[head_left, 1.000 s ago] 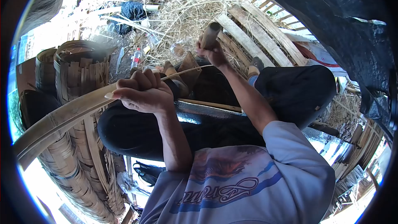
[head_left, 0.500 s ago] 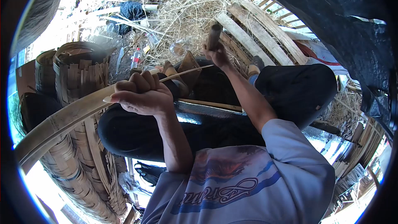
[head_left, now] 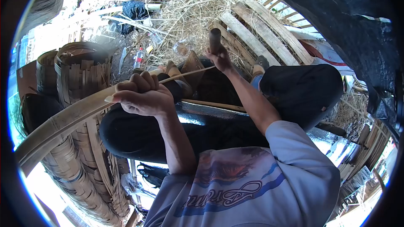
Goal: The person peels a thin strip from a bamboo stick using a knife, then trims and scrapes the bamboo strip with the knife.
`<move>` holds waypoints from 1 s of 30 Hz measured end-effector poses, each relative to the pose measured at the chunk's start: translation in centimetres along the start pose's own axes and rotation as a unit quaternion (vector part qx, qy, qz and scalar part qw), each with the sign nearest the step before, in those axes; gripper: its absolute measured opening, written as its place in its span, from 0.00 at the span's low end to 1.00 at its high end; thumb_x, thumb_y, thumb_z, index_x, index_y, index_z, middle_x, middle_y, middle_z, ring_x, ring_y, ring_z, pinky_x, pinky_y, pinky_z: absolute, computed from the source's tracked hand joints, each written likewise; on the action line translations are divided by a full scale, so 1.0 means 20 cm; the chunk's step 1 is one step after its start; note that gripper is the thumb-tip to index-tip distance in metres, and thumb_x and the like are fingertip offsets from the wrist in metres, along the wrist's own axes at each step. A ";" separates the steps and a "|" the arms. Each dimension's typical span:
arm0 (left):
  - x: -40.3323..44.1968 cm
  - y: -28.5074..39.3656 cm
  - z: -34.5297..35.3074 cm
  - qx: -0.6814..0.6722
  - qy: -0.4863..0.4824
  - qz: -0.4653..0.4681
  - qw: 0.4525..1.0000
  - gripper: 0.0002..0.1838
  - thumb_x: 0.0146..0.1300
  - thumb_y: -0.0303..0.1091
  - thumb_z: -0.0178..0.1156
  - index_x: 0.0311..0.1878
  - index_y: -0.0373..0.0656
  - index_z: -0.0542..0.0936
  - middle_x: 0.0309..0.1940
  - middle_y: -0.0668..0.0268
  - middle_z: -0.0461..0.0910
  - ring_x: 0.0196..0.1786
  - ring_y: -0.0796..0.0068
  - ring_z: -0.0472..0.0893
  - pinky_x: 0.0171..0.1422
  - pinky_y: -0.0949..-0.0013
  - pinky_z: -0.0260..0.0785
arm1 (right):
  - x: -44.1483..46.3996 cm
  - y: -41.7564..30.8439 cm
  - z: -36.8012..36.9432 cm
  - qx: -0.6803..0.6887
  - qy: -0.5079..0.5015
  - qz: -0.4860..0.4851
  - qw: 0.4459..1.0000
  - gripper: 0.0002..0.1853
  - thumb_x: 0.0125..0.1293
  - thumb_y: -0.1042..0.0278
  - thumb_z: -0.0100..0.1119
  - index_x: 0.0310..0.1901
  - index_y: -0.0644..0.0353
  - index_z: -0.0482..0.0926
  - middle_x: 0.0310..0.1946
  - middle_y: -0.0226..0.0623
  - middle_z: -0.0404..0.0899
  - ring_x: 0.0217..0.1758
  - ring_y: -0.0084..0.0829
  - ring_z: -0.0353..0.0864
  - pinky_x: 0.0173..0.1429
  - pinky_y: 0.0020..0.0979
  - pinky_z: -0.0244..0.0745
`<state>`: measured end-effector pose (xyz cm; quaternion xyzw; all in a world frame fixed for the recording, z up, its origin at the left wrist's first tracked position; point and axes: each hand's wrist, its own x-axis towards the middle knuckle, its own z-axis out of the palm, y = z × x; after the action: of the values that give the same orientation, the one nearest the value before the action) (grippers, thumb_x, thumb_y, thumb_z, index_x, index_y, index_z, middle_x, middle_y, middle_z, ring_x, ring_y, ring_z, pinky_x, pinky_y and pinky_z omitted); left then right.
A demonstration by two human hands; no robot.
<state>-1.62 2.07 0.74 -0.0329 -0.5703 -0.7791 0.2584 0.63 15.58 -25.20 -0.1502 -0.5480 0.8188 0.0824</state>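
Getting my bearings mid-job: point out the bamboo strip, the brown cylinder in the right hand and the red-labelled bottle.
Bamboo strip (head_left: 69, 117): head view, on its broad stretch.
Brown cylinder (head_left: 215, 40): head view, on its side, below the dark top end.
Red-labelled bottle (head_left: 138, 59): head view, on the label.

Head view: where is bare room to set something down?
The wooden planks, bordered by straw and the right foot, look bare. There is probably passing room over the trousered lap between the forearms. Crowded: the left, where split bamboo passes over woven bamboo rolls, and around the plastic bottle.
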 end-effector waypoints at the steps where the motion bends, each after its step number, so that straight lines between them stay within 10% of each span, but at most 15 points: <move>1: 0.00 -0.01 -0.01 -0.005 0.010 0.007 1.000 0.28 0.69 0.62 0.36 0.22 0.52 0.49 0.11 0.78 0.42 0.15 0.88 0.42 0.14 0.78 0.31 | 0.00 0.01 -0.02 -0.007 -0.006 0.011 1.000 0.08 0.55 0.77 0.63 0.34 0.58 0.73 0.24 0.26 0.74 0.24 0.19 0.72 0.28 0.22 0.66; 8: 0.01 0.00 -0.02 -0.024 0.023 -0.016 0.999 0.28 0.69 0.62 0.36 0.22 0.51 0.50 0.11 0.78 0.43 0.15 0.87 0.41 0.14 0.78 0.32 | 0.09 -0.29 0.10 0.100 0.009 -0.044 0.994 0.11 0.56 0.80 0.63 0.40 0.59 0.74 0.29 0.26 0.76 0.32 0.17 0.75 0.34 0.22 0.71; 12: 0.00 -0.01 -0.01 -0.031 0.011 -0.006 0.999 0.27 0.70 0.62 0.36 0.22 0.51 0.50 0.11 0.78 0.42 0.15 0.87 0.41 0.14 0.78 0.32 | 0.00 0.10 -0.05 -0.106 -0.018 0.004 0.994 0.12 0.56 0.78 0.63 0.42 0.60 0.75 0.32 0.25 0.75 0.36 0.19 0.75 0.43 0.24 0.71; 24: 0.00 0.00 0.00 -0.026 0.003 -0.015 1.000 0.27 0.70 0.61 0.36 0.22 0.52 0.50 0.11 0.78 0.43 0.15 0.88 0.41 0.15 0.78 0.31 | 0.05 -0.12 0.08 0.094 -0.021 0.023 0.995 0.09 0.56 0.79 0.64 0.37 0.59 0.76 0.29 0.24 0.73 0.33 0.17 0.72 0.37 0.22 0.69; 30: 0.00 0.01 -0.03 -0.010 0.018 -0.017 1.000 0.27 0.70 0.61 0.36 0.22 0.51 0.50 0.11 0.78 0.42 0.15 0.88 0.41 0.15 0.79 0.31 | 0.02 0.05 -0.13 -0.104 0.003 0.070 0.992 0.10 0.54 0.79 0.64 0.35 0.58 0.73 0.26 0.23 0.71 0.30 0.17 0.70 0.37 0.24 0.68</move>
<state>-1.36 1.57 0.67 -0.0124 -0.5580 -0.7896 0.2551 1.16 17.56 -27.09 -0.1981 -0.6179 0.7608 0.0106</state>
